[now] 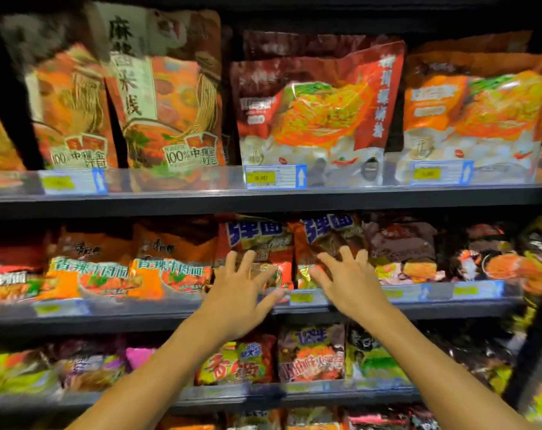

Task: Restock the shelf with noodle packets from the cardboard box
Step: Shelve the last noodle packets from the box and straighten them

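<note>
Both my arms reach up to the middle shelf point(449, 308). My left hand point(238, 293) has its fingers spread against a red noodle packet with blue-and-white lettering point(257, 237). My right hand point(347, 280) is also spread, its fingers against the matching packet point(322, 234) just to the right. Neither hand closes around a packet. The cardboard box is out of view.
Large orange and dark red pouches point(319, 110) fill the upper shelf behind price tags point(274, 177). Orange packets point(170, 262) sit left of my hands and dark ones point(403, 243) right. A lower shelf holds mixed colourful packets point(311, 355).
</note>
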Motion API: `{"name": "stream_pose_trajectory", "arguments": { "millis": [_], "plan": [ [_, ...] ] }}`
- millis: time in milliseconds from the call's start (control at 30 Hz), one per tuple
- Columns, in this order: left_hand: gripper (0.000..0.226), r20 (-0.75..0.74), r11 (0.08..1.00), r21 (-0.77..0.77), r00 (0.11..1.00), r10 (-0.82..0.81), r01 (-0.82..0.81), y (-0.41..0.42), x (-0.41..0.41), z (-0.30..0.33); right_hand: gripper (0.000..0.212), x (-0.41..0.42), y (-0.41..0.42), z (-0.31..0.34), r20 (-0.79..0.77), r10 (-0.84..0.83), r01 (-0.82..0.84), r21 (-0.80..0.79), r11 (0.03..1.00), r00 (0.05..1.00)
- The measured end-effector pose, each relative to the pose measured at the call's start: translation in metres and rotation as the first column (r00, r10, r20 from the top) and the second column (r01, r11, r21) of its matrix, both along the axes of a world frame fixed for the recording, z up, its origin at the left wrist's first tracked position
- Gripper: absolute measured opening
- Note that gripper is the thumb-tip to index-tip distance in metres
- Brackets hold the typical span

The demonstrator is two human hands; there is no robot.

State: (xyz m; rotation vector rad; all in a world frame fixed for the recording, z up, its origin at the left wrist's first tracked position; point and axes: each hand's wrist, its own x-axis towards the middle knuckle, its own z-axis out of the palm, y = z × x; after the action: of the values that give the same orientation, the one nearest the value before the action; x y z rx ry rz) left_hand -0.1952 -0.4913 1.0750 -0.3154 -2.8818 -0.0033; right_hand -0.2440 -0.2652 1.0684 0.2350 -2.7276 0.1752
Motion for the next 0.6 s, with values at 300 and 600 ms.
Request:
{"name": "stream_pose_trajectory", "arguments": {
  "millis": [300, 600],
  "plan": [
    [0.071, -0.011, 0.99, 0.02, 0.99, 0.138, -0.137, 0.036, -0.006, -0.012, 0.061, -0.002, 0.003, 0.004, 0.03, -0.08, 0.08, 0.006, 0.997, 0.996],
    [0.069, -0.057, 0.99, 0.112, 0.994, 0.097, -0.09, 0.011, 0.012, -0.008, 0.075, 0.009, -0.008, 0.002, -0.196, 0.047, -0.052, -0.025, 0.998, 0.979]
  ]
}}
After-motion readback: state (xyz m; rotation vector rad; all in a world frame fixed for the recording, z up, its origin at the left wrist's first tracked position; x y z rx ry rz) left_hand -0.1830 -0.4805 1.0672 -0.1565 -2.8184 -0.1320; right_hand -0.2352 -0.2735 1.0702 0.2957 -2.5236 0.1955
